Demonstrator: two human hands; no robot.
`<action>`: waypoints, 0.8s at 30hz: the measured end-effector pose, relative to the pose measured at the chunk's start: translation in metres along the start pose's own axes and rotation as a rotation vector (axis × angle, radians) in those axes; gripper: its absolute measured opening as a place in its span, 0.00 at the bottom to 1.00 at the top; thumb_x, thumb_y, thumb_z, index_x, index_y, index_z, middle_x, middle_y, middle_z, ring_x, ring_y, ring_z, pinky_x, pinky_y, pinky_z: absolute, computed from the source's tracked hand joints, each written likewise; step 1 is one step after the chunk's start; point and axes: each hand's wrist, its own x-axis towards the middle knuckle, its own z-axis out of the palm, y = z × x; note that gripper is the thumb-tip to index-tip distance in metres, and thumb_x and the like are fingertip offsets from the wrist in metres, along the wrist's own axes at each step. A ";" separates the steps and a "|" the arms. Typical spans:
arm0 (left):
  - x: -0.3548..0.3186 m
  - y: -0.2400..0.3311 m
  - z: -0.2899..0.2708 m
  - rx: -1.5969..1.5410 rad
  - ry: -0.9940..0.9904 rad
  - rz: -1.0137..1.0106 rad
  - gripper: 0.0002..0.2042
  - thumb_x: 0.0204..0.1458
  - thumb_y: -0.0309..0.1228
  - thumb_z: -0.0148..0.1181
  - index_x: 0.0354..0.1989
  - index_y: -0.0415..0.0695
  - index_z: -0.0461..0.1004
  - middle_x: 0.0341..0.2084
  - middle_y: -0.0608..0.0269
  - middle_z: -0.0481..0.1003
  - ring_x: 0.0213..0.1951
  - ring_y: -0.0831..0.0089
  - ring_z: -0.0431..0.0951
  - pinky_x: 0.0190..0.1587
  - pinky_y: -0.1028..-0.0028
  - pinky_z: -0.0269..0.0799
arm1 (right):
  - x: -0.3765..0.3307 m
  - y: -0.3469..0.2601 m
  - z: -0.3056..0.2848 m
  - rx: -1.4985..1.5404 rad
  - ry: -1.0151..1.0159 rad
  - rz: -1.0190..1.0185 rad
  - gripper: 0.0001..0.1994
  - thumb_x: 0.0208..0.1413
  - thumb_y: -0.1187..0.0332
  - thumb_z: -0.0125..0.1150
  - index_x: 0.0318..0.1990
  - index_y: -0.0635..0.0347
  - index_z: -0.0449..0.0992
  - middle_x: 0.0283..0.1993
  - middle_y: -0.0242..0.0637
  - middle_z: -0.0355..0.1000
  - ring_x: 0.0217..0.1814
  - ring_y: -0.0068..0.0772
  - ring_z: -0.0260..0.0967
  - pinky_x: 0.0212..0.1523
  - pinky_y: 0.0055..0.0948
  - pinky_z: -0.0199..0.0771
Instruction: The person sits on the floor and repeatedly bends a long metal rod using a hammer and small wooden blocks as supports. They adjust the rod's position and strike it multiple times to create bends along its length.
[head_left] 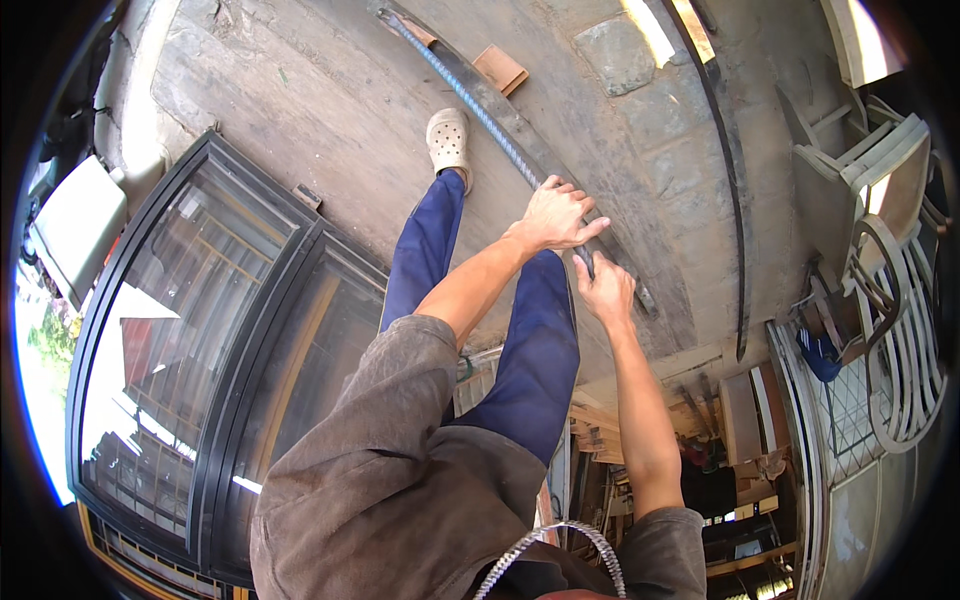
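A long, narrow metal bar (462,93) runs diagonally from the top middle down to the right. Its upper stretch has a bluish, shiny, ridged look. Partway along it, my left hand (557,217) is closed with curled fingers over the bar and the thumb pointing right. My right hand (607,290) is just below and to the right, closed round a dark, narrow part in line with the bar. My fingers hide where that part meets the bar. Beneath the bar's far part, a reddish-brown block (500,70) sticks out to the side.
A black-framed glass panel (215,330) stands at left. A long, curved-looking dark strip (735,190) lies on the concrete floor (300,90) at right. Plastic chairs (885,160) are stacked on the far right. Wood pieces (600,430) lie below. My shoe (448,138) rests beside the bar.
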 end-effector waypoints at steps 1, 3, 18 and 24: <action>0.001 -0.005 0.009 0.028 -0.040 0.019 0.24 0.52 0.53 0.52 0.30 0.42 0.78 0.28 0.57 0.78 0.35 0.61 0.78 0.47 0.64 0.64 | 0.003 0.008 0.013 0.017 0.009 -0.011 0.21 0.56 0.49 0.55 0.27 0.60 0.72 0.22 0.51 0.73 0.25 0.56 0.73 0.28 0.51 0.71; 0.004 -0.014 0.033 0.079 0.056 0.048 0.26 0.50 0.56 0.52 0.32 0.41 0.78 0.30 0.55 0.79 0.38 0.61 0.78 0.51 0.61 0.63 | 0.010 0.026 0.037 0.052 0.027 -0.027 0.21 0.56 0.48 0.56 0.27 0.60 0.72 0.22 0.50 0.73 0.25 0.56 0.73 0.28 0.50 0.71; -0.019 -0.056 0.105 0.267 0.166 0.122 0.22 0.45 0.53 0.56 0.36 0.45 0.76 0.32 0.58 0.77 0.43 0.64 0.76 0.57 0.57 0.60 | 0.024 0.061 0.140 0.149 0.204 -0.171 0.19 0.55 0.49 0.57 0.24 0.55 0.71 0.20 0.41 0.73 0.18 0.44 0.73 0.20 0.42 0.72; -0.079 -0.088 0.123 0.237 0.108 0.150 0.20 0.43 0.50 0.57 0.10 0.50 0.64 0.07 0.64 0.63 0.13 0.64 0.66 0.25 0.66 0.57 | -0.009 0.042 0.208 0.176 0.285 -0.170 0.20 0.53 0.48 0.60 0.21 0.55 0.70 0.17 0.38 0.71 0.15 0.42 0.71 0.17 0.38 0.72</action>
